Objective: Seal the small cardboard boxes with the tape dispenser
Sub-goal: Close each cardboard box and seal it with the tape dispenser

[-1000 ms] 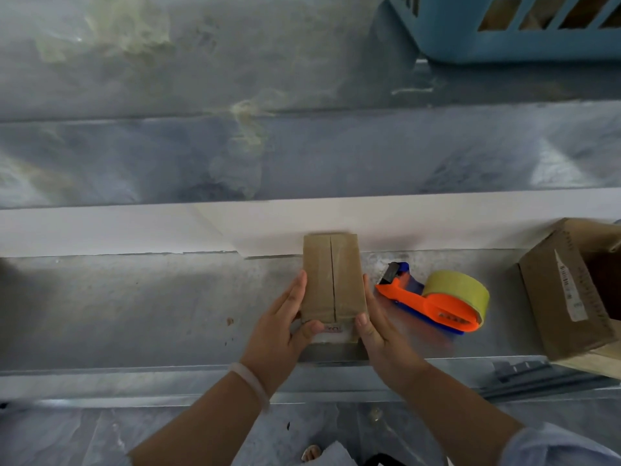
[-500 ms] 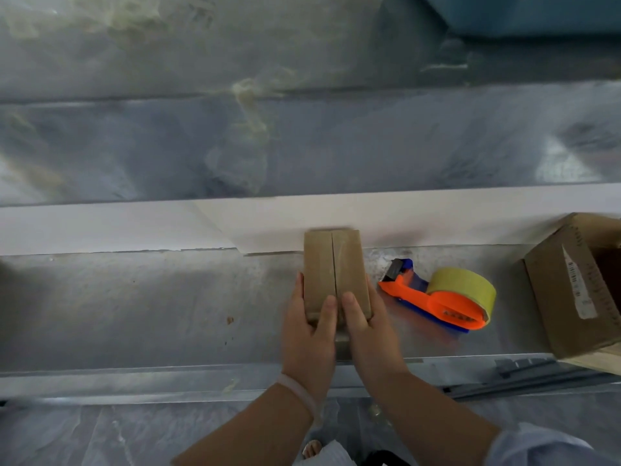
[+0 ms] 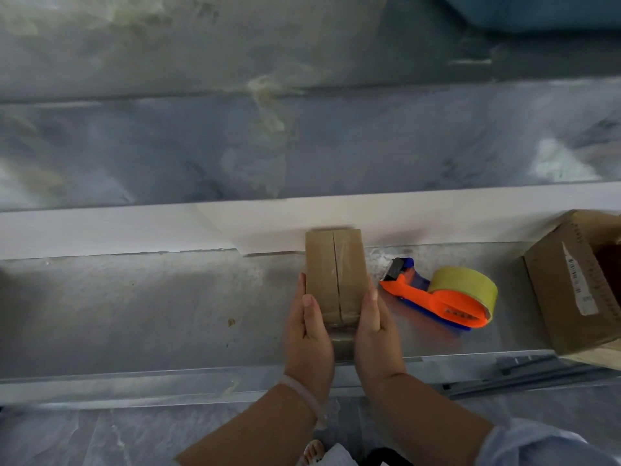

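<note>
Centrally, on the metal desk [image 3: 151,314]: small cardboard box [image 3: 334,274], long side running away from the viewer, far end up against the white strip [image 3: 117,230] at the back of the desk. Top flaps closed, seam straight down the middle, glossy sheen like clear tape across it. Clasped from both sides toward the near end: left hand [image 3: 307,334] flat along the left wall, fingers straight, thumb laid on the top edge; right hand [image 3: 376,331] mirrored on the right wall, likewise flat and straight-fingered. Pale band [image 3: 302,395] on the left wrist, light blue sleeve [image 3: 537,445] on the right forearm.

Just right of the box, apart from the right hand: tape dispenser [image 3: 440,299] lying on its side, orange handle over a blue frame, yellowish roll at the right, toothed cutter end pointing toward the box; small raised marks on the orange part, too blurred to read.

Farther right, cut off by the frame: larger cardboard box [image 3: 564,297], white label with a barcode and fine print on its side, illegible.
</note>
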Motion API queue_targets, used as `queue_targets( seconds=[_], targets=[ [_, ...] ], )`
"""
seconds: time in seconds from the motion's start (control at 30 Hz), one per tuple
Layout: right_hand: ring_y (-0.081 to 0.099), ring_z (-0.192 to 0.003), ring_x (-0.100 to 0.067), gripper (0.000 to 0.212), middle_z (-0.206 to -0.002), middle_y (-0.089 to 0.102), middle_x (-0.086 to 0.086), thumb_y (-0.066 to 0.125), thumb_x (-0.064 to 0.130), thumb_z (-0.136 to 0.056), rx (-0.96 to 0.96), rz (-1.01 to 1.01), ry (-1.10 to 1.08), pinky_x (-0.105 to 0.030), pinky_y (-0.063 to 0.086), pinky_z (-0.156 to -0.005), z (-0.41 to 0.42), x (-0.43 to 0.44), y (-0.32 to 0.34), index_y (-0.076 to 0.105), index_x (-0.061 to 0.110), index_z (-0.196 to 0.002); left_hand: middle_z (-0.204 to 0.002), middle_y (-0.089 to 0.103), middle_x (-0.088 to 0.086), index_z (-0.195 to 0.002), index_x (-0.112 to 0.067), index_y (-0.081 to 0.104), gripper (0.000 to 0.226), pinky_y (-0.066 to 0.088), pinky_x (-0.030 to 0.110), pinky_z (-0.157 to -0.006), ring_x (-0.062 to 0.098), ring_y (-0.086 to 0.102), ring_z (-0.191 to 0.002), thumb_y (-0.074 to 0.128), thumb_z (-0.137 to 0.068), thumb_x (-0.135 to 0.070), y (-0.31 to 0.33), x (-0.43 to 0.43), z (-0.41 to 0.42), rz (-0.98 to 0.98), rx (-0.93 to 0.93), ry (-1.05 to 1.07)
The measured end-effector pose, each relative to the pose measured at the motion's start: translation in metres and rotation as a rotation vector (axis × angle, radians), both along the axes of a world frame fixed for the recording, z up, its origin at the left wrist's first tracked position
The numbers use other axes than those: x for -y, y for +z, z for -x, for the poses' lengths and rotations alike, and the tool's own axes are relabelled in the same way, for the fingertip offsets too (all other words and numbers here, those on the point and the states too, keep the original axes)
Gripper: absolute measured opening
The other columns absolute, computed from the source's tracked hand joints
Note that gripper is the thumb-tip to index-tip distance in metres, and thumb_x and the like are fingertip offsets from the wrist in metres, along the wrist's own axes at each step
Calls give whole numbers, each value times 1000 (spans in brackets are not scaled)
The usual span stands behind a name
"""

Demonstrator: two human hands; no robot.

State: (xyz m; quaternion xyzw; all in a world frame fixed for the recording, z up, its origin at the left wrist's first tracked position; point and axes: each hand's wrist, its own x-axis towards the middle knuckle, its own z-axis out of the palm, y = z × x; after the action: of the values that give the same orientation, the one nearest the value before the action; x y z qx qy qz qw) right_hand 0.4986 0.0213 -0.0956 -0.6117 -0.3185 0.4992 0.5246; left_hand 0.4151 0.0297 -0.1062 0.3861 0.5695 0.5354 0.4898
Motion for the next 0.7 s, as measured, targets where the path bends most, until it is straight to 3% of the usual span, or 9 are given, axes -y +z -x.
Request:
queue_targets(
  seconds=[0.03,0.1,0.2,0.27,0.37,0.43,0.5,0.57,0.7],
  targets=[
    [42,-129,0,48,-143,44,13,29,38,-103,5,-2,19,0,40,-88,-1,1,0,35,25,-148,-140,52,-3,-147,-17,38,45,43,5,-90,0,51,-123,28,-104,-26,1,0,0,10,6,0],
    [35,-131,5,55,-148,37,15,29,44,-98,22,-8,37,3,34,-89,-2,2,-3,30,25,-150,-138,53,-6,-146,-21,40,45,42,3,-89,-2,51,-121,26,-104,-31,5,1,0,36,9,7],
    [40,-135,-3,54,-147,45,9,29,44,-99,60,6,38,-23,35,-111,-3,3,-3,37,23,-148,-136,54,-9,-145,-25,43,42,42,0,-86,-8,52,-115,27,-105,-30,7,0,0,62,20,8],
    [48,-129,-8,48,-138,56,7,31,44,-102,72,54,27,-33,38,-112,-6,1,3,45,24,-143,-133,55,-13,-144,-26,43,41,42,2,-88,-15,51,-110,29,-106,-32,8,-1,0,60,17,-5],
    [57,-117,-7,42,-124,65,11,36,47,-101,99,109,18,-34,45,-105,-10,1,15,55,31,-135,-136,56,-8,-143,-25,44,46,45,31,-105,4,54,-122,38,-100,-40,8,2,5,50,55,-75],
    [61,-109,-5,36,-114,69,14,39,46,-100,101,125,-1,-31,49,-97,-15,5,21,61,36,-127,-135,55,-1,-139,-24,45,47,47,41,-104,14,54,-123,51,-95,-37,12,8,11,74,54,-102],
    [63,-104,-5,31,-106,71,15,41,44,-101,103,135,19,-25,50,-88,-23,7,26,65,37,-119,-136,48,3,-135,-25,44,44,45,43,-104,20,50,-126,58,-94,-27,16,14,18,66,-49,-93],
    [63,-101,-2,25,-100,71,17,44,43,-100,143,142,109,-19,46,-82,-34,6,30,68,41,-107,-139,36,0,-141,-29,35,53,36,40,-110,18,38,-132,59,-94,-23,24,12,32,27,-303,-39],
    [64,-102,0,24,-101,73,17,51,41,-96,249,104,273,-19,46,-90,-48,-3,38,74,36,-101,-152,29,-7,-151,-30,23,64,23,30,-115,8,28,-138,55,-96,-32,36,-20,67,-65,-503,-150]
  ],
)
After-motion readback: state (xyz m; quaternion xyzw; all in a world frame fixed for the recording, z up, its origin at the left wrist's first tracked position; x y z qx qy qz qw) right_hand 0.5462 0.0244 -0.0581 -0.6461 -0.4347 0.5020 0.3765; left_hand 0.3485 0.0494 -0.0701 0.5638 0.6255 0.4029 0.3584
